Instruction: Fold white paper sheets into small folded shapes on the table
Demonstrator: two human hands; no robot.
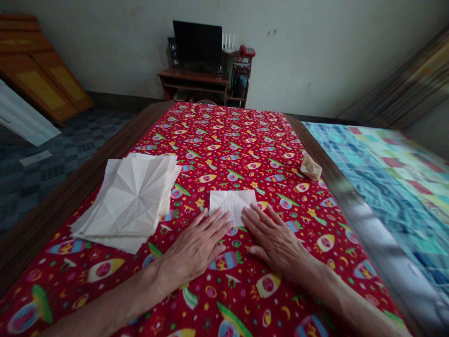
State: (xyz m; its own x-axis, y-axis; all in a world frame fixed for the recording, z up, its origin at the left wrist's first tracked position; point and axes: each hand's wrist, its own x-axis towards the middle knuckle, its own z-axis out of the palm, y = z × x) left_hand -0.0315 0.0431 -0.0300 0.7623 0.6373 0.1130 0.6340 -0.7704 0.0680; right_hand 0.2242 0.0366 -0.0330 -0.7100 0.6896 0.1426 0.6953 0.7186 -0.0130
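Note:
A small folded sheet of white paper [232,199] lies flat on the red patterned cloth in front of me. My left hand [201,238] rests palm down, its fingertips on the paper's lower left part. On the other side my right hand [271,238] also lies flat, with its fingertips over the paper's lower right edge. Both hands have their fingers stretched out and grip nothing. To the left of my left hand is a stack of creased white paper sheets [131,199], the top one marked by folds that meet near its middle.
The red cloth [231,145] with rockets covers the table, whose dark wooden border [115,142] shows at the sides. A small folded paper piece [311,167] sits near the right edge. Beyond stands a desk [192,77] with a monitor [198,46]; a patchwork-covered surface [396,173] lies at right.

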